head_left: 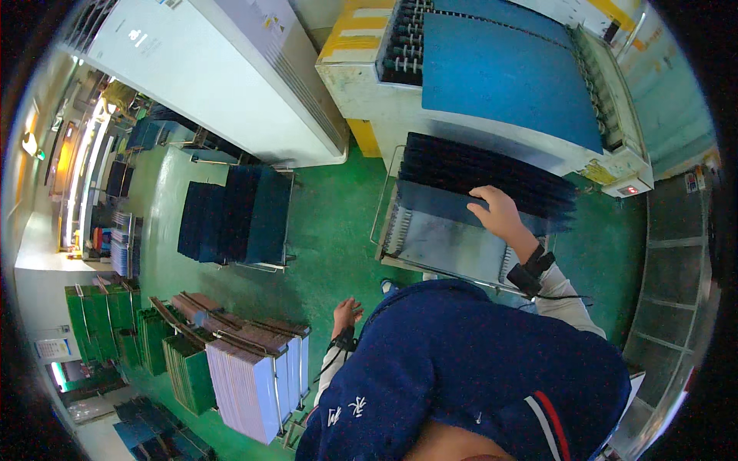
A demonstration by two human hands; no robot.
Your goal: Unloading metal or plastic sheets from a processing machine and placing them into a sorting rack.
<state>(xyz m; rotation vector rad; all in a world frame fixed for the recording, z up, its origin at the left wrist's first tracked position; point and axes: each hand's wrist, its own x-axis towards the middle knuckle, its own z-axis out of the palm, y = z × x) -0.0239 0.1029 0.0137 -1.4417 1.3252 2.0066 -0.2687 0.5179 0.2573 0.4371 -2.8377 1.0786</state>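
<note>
My right hand is over the nearest of several dark blue panels that lean in a row in a wire-sided rack cart. Its thumb and fingers are spread apart, and no panel shows between them. Whether the fingertips touch the panel's edge I cannot tell. By my left side hangs my left hand, its fingers loosely bent and apart, with nothing visible in it. Both wrists wear black bands. Toothed slots line the sides of the cart's near part, where a pale base shows.
Beyond the cart stands a roller conveyor machine with a large blue panel on its rollers. A tall white cabinet is at the far left. Carts of dark panels and white panels stand on the green floor to my left.
</note>
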